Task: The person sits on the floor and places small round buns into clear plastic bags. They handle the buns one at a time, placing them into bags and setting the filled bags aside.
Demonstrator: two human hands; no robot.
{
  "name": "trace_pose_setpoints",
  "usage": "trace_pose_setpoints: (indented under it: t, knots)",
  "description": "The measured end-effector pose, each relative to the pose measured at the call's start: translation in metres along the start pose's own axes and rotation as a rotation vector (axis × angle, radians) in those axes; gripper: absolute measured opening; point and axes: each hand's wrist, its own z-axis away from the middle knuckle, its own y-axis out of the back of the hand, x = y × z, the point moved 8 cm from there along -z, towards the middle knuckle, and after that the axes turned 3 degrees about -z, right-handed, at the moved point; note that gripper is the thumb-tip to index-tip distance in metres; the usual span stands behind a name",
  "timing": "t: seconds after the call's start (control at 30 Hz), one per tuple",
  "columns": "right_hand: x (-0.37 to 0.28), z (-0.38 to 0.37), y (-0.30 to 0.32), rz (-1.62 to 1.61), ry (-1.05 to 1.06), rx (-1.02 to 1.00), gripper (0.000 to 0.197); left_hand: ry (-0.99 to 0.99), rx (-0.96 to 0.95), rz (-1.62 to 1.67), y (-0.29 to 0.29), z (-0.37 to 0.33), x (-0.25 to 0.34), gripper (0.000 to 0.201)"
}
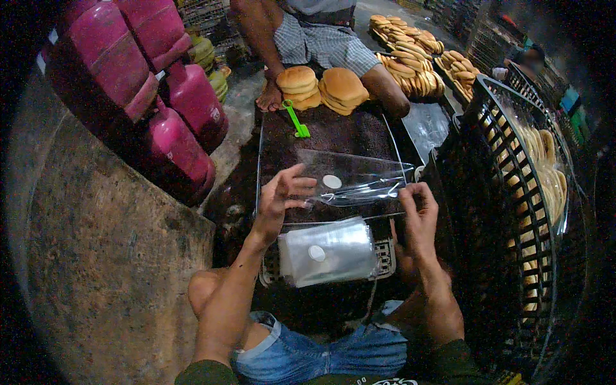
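Observation:
A clear plastic bag [359,183] with a white oval label stretches between my hands above the dark tabletop. My right hand [420,208] pinches its right end between thumb and fingers. At the other end, my left hand [282,196] has its fingers spread beside the plastic, some of them against or behind it. Closer to me, a stack of clear plastic bags [340,256] lies on a crate [385,256]. Two stacks of round flat buns, the left one [297,80] and the right one [343,88], stand at the far edge. A bright green plastic tool with a ring end [295,120] lies before them.
Pink gas cylinders [183,144] are piled at the left beside a worn wooden board [109,256]. A tall black plastic crate [523,192] of bagged bread stands at my right. Across the table sits another person [321,45]; trays of buns [410,64] lie behind.

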Motion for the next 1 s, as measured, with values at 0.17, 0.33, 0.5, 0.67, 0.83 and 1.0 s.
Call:
trace_pose_setpoints:
  t: [0.17, 0.33, 0.5, 0.67, 0.83, 1.0]
  knots:
    - [-0.052, 0.016, -0.021, 0.395, 0.496, 0.019, 0.012, -0.075, 0.477, -0.584, 0.015, 0.005, 0.01, 0.035]
    - [-0.035, 0.015, -0.019, 0.174, 0.252, -0.021, 0.01, -0.26, 0.6, -0.814, 0.008, 0.013, 0.034, 0.033]
    - [-0.021, 0.006, -0.022, 0.06, 0.229, -0.123, 0.017, -0.4, 0.61, -0.784, 0.004, 0.014, 0.039, 0.038]
    - [0.008, 0.011, -0.041, -0.11, -0.128, -0.53, 0.041, -0.21, 0.4, -0.37, 0.007, -0.001, 0.016, 0.038]
    - [-0.025, 0.015, -0.044, 0.005, 0.042, -0.526, 0.039, -0.02, 0.405, -0.12, 0.02, 0.002, -0.001, 0.04]
    - [-0.035, 0.015, -0.028, 0.344, 0.088, -0.429, 0.036, -0.393, 0.5, -0.22, 0.023, 0.014, 0.05, 0.041]
